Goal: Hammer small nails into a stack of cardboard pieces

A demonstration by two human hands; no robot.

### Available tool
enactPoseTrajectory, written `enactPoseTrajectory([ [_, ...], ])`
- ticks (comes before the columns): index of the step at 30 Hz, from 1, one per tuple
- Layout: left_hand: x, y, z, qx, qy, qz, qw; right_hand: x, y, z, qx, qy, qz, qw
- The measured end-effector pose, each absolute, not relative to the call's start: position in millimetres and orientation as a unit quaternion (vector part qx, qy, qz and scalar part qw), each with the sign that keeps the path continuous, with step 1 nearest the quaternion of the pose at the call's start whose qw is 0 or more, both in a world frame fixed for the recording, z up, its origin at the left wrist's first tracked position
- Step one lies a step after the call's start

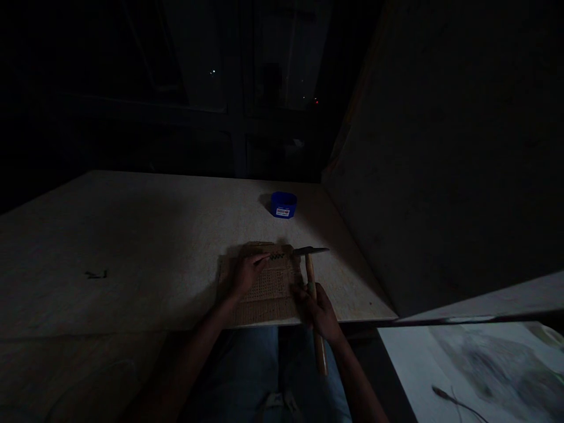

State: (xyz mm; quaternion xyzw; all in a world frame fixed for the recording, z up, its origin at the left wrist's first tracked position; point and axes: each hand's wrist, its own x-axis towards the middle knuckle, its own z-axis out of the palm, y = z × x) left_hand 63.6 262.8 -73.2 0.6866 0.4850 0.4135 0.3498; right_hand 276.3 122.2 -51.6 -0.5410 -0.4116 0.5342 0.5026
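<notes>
A hammer (311,270) with a wooden handle and dark metal head is gripped around its handle by my right hand (319,308). Its head lies over the right edge of a brown cardboard piece (259,305), which has rows of small holes or marks. My left hand (249,273) rests over the cardboard's upper left, thumb and fingers pinched together. Their tips meet a short row of small dark pieces (277,256), too dim to name. Whether the fingers hold one of these cannot be made out.
A blue plastic container (283,205) with a white label stands behind the cardboard on the pale table (176,235). Small dark pieces (97,274) lie at the left. A dark panel (440,176) rises along the right side. A cable (458,400) lies on a white surface at lower right.
</notes>
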Motion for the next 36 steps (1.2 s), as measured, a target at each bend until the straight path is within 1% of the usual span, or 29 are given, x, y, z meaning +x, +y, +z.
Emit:
enactPoseTrajectory([
  [3,64,262,-74,0.676,0.488,0.414,0.365,275,123,-50,-0.559,-0.424,0.513,0.495],
  [10,65,261,-70,0.698,0.454,0.421,0.361,273,122,-43,-0.554,-0.409,0.523,0.502],
  [17,67,260,-72,0.699,0.467,0.405,0.360,274,122,-48,-0.571,-0.424,0.499,0.495],
  [21,68,260,-73,0.692,0.471,0.406,0.366,273,122,-46,-0.560,-0.424,0.508,0.498],
  [25,69,261,-73,0.679,0.468,0.416,0.384,271,121,-42,-0.550,-0.420,0.516,0.505],
  [30,71,262,-77,0.671,0.468,0.438,0.374,271,116,-26,-0.555,-0.435,0.481,0.521],
  [32,71,262,-78,0.671,0.470,0.439,0.369,272,115,-13,-0.562,-0.453,0.470,0.508],
  [36,71,261,-76,0.676,0.474,0.442,0.351,271,118,17,-0.577,-0.544,0.446,0.414],
])
